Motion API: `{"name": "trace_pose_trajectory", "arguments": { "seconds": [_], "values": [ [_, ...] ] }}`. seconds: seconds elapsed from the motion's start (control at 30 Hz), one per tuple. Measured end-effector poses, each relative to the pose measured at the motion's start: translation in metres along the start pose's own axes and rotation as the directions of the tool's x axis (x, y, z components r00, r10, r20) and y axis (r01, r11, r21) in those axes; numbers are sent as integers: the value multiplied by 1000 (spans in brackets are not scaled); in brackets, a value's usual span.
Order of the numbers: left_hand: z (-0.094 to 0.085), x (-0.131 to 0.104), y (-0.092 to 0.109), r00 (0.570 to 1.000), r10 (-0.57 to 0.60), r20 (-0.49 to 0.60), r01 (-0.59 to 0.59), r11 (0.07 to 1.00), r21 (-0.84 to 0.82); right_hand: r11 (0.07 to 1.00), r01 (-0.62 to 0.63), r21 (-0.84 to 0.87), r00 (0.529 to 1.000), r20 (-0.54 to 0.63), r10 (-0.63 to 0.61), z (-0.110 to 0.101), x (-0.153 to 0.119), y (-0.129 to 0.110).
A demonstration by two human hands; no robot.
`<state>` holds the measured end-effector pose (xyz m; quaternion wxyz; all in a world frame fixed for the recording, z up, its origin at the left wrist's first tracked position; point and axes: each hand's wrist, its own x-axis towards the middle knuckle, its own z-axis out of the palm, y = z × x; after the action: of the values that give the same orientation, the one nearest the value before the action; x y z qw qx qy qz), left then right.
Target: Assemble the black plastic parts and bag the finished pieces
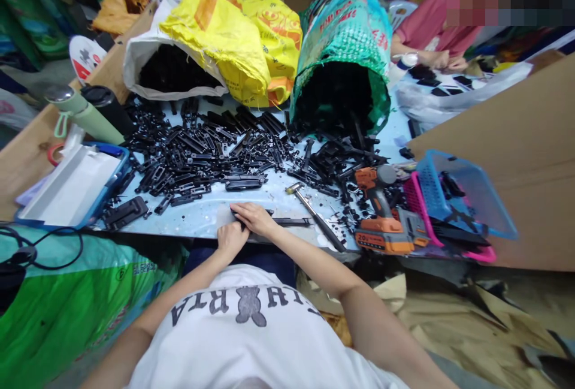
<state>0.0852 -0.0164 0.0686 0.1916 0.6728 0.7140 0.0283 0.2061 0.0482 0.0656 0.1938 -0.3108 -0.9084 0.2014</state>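
Note:
My left hand (232, 239) is closed at the near edge of the table, its fingers wrapped on the end of a long black part (291, 221). My right hand (257, 219) lies over the same part and presses on it, fingers together and touching the left hand. Most of the part is hidden under the hands; its slim right end shows on the table. To the right lies a hammer (317, 215) with a black grip. An orange cordless drill (380, 215) stands beyond it.
Loose black parts (193, 155) are heaped across the table. Behind them lie a white sack (130, 71), a yellow sack (251, 41) and a green sack (345, 35). Baskets (471, 197) stand right, a blue tray (94, 209) and bottle (90, 116) left. Another person's hands (444, 60) work at back right.

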Motion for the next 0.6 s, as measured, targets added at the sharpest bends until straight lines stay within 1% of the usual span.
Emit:
{"name": "trace_pose_trajectory", "arguments": {
  "seconds": [0.1,0.2,0.27,0.37,0.47,0.6],
  "values": [
    [3,2,-5,1000,-4,-30,5,1000,17,998,-68,-15,998,13,68,9,-1,6],
    [4,2,-8,998,4,-57,-2,999,33,989,-131,-70,990,40,134,11,-1,8],
    [4,1,-9,998,21,-63,-18,999,43,984,-153,-91,986,47,158,11,-2,7],
    [4,-1,-11,995,61,-84,-55,995,80,982,-157,-108,986,42,163,10,-3,4],
    [7,0,-15,988,90,-121,-79,992,96,973,-155,-169,986,40,164,8,-5,3],
    [11,3,-20,980,129,-150,-114,988,106,962,-122,-246,989,48,138,6,-7,3]
  ]
}}
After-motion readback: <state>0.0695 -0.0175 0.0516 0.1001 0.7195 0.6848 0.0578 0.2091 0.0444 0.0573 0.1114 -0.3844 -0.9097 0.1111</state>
